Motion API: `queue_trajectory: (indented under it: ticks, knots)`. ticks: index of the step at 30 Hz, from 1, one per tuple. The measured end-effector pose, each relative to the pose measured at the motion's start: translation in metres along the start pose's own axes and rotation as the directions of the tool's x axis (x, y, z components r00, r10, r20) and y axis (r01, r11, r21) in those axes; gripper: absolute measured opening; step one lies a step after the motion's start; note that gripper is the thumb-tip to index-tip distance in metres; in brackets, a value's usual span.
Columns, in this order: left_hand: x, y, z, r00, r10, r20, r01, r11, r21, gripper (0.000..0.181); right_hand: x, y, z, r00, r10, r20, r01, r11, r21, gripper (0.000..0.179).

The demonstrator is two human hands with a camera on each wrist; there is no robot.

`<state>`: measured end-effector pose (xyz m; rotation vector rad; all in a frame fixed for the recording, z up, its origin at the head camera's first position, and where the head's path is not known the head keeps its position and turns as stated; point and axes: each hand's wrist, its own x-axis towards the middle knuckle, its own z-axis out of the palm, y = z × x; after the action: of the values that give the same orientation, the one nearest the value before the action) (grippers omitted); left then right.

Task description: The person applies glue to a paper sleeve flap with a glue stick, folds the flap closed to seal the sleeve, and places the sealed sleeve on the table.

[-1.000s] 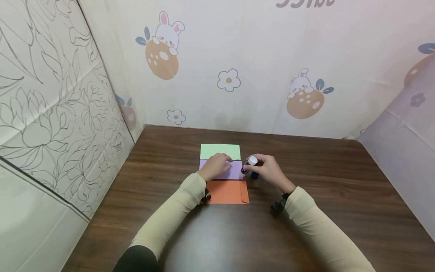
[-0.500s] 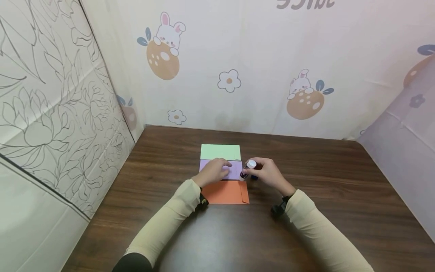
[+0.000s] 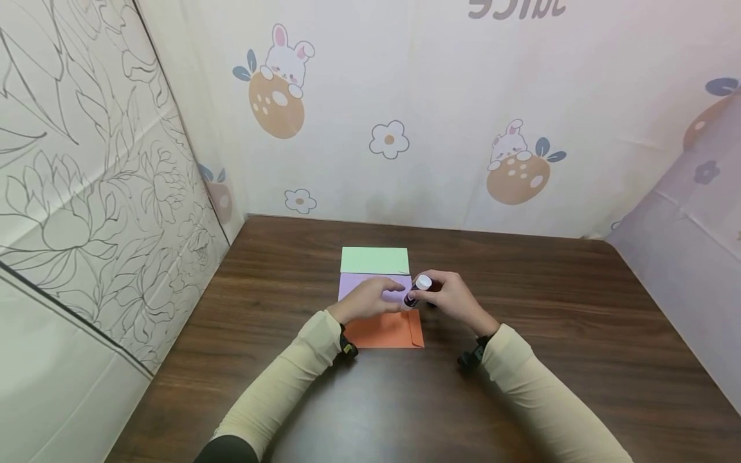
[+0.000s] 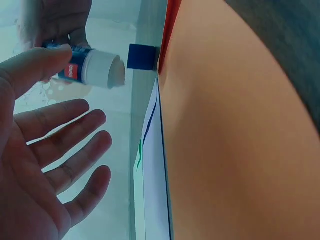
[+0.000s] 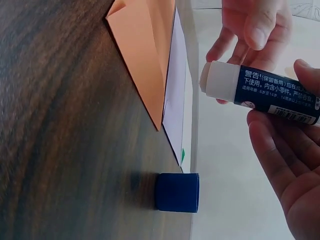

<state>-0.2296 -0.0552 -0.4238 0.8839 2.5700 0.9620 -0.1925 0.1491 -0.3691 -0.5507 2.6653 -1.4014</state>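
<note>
My right hand (image 3: 454, 297) grips an uncapped glue stick (image 5: 272, 95) between thumb and fingers. The stick has a dark blue label and a white collar, and its glue end tips down toward the left in the head view. Beside it, my left hand (image 3: 366, 299) hovers over the envelopes with fingers loosely extended and nothing in its grasp. Its thumb overlaps the stick in the left wrist view. Beneath lie a purple envelope (image 3: 361, 281) and an orange envelope (image 3: 384, 332). A blue cap (image 5: 177, 193) stands upright on the table, mostly hidden by the right hand in the head view.
A light green envelope (image 3: 375, 260) lies behind the purple one, so the three form a column. The dark wooden table (image 3: 556, 302) meets a printed curtain wall (image 3: 440, 173) at the back and a flower-patterned panel (image 3: 110, 193) on the left.
The right hand has brought the glue stick slightly left and toward the body, over the purple and orange envelopes' edges. The left hand has drawn back a little and spread its thumb and fingers.
</note>
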Motion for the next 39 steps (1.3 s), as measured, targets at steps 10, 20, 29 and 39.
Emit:
queue_trajectory:
  ticks: [10, 20, 29, 39]
  knots:
    - [0.003, 0.004, 0.010, 0.999, 0.025, -0.031, -0.026, 0.999, -0.019, 0.038, -0.001, -0.002, 0.003, 1.000, 0.007, 0.004, -0.007, 1.000, 0.009, 0.021]
    - [0.004, 0.005, 0.015, 0.997, 0.036, -0.065, -0.038, 0.999, -0.035, 0.026, -0.001, 0.001, 0.003, 1.000, 0.008, 0.005, -0.009, 0.999, 0.047, 0.022]
    - [0.005, 0.006, 0.017, 0.996, 0.035, -0.085, -0.039, 0.998, -0.045, 0.025, 0.009, 0.039, 0.011, 1.000, 0.011, -0.014, -0.009, 0.996, 0.093, 0.031]
    - [0.004, 0.007, 0.015, 0.995, 0.028, -0.093, -0.031, 0.999, -0.029, 0.025, 0.004, 0.043, 0.006, 0.998, -0.010, -0.064, 0.018, 0.992, 0.123, 0.031]
